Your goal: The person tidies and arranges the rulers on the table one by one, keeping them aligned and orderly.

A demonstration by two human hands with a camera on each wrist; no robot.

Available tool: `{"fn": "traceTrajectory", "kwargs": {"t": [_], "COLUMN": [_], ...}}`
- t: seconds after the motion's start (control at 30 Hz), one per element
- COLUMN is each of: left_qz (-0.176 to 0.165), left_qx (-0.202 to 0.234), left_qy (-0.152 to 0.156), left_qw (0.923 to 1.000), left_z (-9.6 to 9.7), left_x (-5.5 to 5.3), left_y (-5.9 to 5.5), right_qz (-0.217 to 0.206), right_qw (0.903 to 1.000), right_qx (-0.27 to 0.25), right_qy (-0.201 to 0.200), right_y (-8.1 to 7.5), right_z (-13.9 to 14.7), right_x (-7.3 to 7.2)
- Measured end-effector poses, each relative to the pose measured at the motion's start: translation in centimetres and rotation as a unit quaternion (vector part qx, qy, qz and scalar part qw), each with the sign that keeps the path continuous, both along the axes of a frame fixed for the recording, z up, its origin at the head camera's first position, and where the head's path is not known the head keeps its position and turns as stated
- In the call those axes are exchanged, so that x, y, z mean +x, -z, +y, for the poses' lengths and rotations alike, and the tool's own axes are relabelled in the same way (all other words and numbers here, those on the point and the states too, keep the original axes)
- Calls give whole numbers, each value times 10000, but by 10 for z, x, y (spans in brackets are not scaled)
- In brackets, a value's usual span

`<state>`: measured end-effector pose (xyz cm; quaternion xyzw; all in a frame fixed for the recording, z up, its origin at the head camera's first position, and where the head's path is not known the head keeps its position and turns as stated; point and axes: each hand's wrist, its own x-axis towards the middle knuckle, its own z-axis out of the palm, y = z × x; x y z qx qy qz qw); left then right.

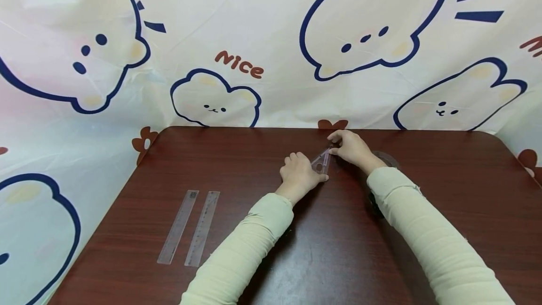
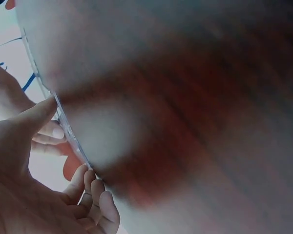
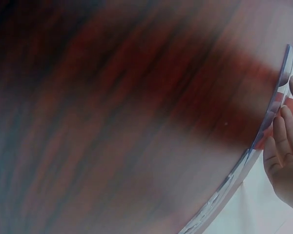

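A small clear set square with a round hole is between the two hands near the back of the table. My left hand grips it from the left, thumb at its near corner. In the left wrist view, that thumb and the fingers are at opposite ends of the thin plastic edge. At the far corner, my right hand pinches the set square between thumb and fingers. The right wrist view catches the right hand at the frame's edge, fingertips against the clear plastic. A clear protractor lies partly hidden behind the right wrist.
Two clear straight rulers, one beside the other, lie roughly parallel on the left of the brown table. A cartoon-printed cloth hangs along the back and left edges.
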<state>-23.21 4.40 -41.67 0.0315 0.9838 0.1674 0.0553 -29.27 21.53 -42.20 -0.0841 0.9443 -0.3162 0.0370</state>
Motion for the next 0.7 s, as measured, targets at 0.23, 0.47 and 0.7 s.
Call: {"fn": "traceTrajectory", "kwargs": {"t": [0.23,0.47,0.7], "left_qz": [-54,38,2], "left_qx": [-35,135,321], "left_qy": [-26,57,221], "left_qw": [10000,9999,9992], "left_z": [0,-1,-4], "left_x": [-2,-2,-3], "left_y": [0,1,1], "right_qz": [-187,-193,-50], "right_qw": [9995,9989,9988], "right_qx": [-221,-380,-467], "right_qy": [89,215,167], "right_y": [-3,-5,-14], "right_z": [-1,0,1], "right_x": [0,-2,1]}}
